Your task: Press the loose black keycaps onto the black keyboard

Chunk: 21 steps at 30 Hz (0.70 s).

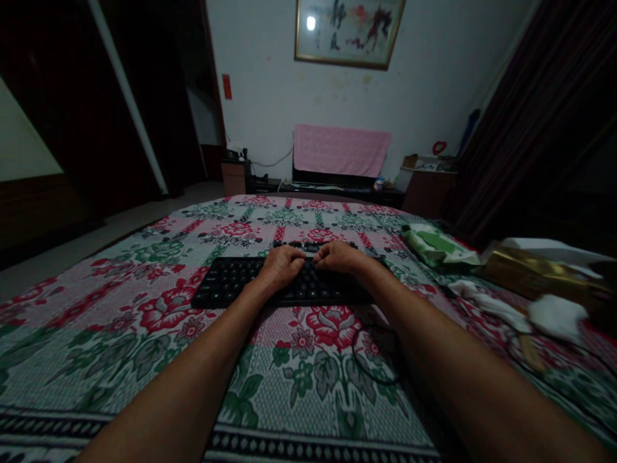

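Observation:
A black keyboard (222, 281) lies flat on a flowered cloth (332, 386) in front of me. My left hand (283, 265) is over the middle of its far edge, fingers curled and thumb pointing right. Close beside it, my right hand (336, 256) bends its fingers into a pinch. The two hands almost meet; anything between their fingertips is too small and dark to make out. Just past the keyboard runs a row of small dark pieces (312, 247), partly covered by the hands. The right forearm hides part of the keyboard's right end.
A black cable (357, 360) loops near the right forearm. On the right lie a green-and-white packet (436, 247), a gold box (535, 270), a crumpled white cloth (556, 315) and a wooden-looking strip (531, 352). Farther back, a pink towel (342, 151) hangs over a dark stand.

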Tool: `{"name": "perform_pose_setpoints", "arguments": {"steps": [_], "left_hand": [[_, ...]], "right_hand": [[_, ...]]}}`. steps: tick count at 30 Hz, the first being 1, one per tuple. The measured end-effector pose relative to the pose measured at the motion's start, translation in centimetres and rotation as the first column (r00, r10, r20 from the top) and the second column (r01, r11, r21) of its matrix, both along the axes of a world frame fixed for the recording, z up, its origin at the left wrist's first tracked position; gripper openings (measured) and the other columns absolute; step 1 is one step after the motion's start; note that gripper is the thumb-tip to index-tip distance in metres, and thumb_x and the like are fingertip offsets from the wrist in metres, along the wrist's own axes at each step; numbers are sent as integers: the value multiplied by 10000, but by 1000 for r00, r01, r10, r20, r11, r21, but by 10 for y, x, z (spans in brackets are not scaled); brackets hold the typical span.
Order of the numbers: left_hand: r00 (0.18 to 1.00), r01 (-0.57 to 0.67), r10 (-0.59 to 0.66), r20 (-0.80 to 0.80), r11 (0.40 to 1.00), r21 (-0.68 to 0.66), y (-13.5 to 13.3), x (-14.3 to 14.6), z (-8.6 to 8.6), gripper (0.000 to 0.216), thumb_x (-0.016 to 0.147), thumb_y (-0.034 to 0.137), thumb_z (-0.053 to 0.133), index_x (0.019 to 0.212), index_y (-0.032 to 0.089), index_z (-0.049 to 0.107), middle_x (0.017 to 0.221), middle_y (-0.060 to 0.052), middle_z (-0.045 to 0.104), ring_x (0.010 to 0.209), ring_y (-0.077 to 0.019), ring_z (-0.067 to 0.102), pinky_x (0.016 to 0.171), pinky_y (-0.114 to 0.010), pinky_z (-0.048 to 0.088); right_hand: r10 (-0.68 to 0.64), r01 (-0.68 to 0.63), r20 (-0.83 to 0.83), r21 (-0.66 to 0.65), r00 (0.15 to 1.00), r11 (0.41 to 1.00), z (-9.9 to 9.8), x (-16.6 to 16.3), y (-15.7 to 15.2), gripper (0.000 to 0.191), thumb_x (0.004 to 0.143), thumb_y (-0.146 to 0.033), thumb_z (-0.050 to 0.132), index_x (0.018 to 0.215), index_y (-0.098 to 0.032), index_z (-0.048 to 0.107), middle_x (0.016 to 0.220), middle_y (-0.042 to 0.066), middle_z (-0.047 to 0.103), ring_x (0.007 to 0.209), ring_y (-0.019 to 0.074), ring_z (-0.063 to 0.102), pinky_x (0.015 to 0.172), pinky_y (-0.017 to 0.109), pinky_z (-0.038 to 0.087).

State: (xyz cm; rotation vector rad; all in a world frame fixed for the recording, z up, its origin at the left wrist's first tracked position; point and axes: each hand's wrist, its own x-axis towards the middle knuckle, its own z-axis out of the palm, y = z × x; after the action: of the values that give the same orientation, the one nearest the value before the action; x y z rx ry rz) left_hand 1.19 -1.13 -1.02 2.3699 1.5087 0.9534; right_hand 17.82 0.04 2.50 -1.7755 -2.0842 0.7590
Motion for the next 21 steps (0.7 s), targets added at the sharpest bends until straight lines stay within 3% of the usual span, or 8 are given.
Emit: {"name": "perform_pose_setpoints", "arguments": {"steps": [12, 21], "left_hand": [[969, 177, -157, -188, 980, 94, 5, 2, -9, 304, 753, 184, 476, 977, 255, 668, 1021, 1, 647, 949, -162, 568, 881, -279, 431], [959, 185, -163, -232, 980, 76, 4, 1, -11, 313, 763, 194, 459, 983, 276, 666, 1044, -6, 623, 954, -171, 554, 888, -303, 427]], "right_hand": [[-65, 66, 16, -51, 998, 997, 3, -4, -2, 200, 578, -139, 620, 769, -135, 683, 572, -21, 588, 458, 49, 413, 422, 152, 318], [-24, 25, -64, 12, 998, 1000, -5, 2, -7, 227, 628, -146, 600, 828, -135, 705, 605, -24, 627, 485, 54, 456, 465, 150, 356]]}}
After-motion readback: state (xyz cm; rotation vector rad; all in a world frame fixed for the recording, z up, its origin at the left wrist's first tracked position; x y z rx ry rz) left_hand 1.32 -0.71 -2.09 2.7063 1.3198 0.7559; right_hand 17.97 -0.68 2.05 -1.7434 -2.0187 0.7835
